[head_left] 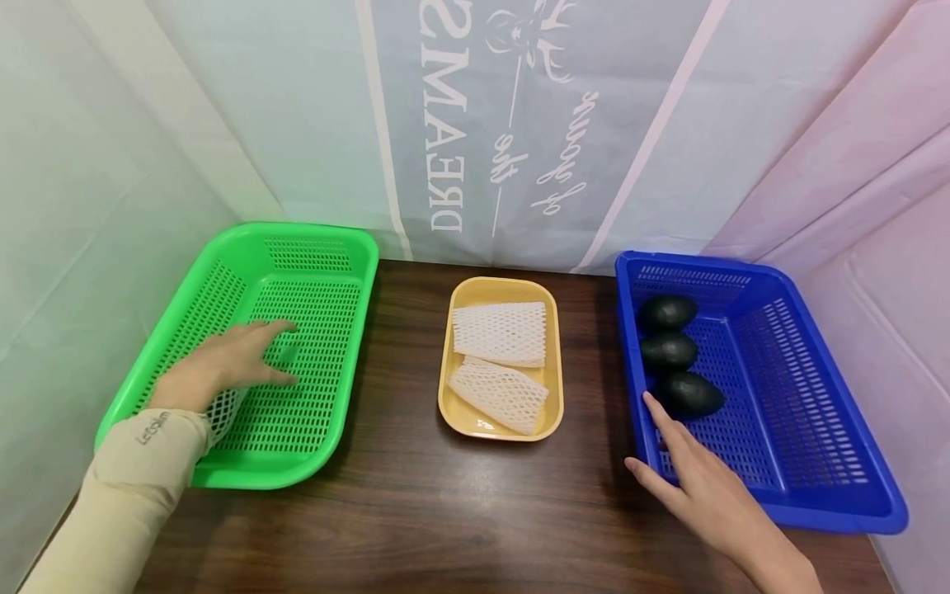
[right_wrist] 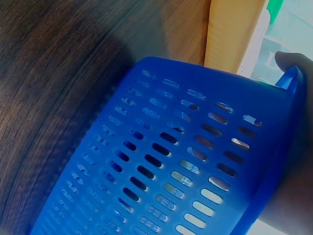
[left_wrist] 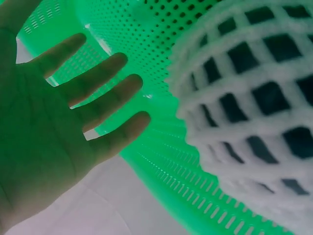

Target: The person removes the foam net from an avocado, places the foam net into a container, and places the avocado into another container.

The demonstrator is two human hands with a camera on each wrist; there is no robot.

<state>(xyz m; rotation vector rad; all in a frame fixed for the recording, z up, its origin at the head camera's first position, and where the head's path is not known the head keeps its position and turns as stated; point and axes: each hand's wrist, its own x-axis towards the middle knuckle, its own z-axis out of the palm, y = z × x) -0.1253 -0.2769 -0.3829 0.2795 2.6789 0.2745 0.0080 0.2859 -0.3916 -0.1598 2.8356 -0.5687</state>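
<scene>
My left hand (head_left: 230,363) hovers inside the green basket (head_left: 355,346), fingers spread and holding nothing. Below its wrist lies a dark avocado in a white foam net (head_left: 225,412), partly hidden by the sleeve; in the left wrist view the netted avocado (left_wrist: 254,107) stands apart from the fingers. My right hand (head_left: 698,487) is over the near left side of the blue basket (head_left: 831,518), its fingers extended and a fingertip close to the nearest of three dark avocados (head_left: 690,394). Whether it touches that avocado, I cannot tell.
Between the baskets stands a yellow tray (head_left: 558,379) with two white foam nets, one at the back (head_left: 500,330) and one in front (head_left: 500,394). All stand on a dark wooden table (head_left: 475,511). A printed cloth (head_left: 512,124) hangs behind.
</scene>
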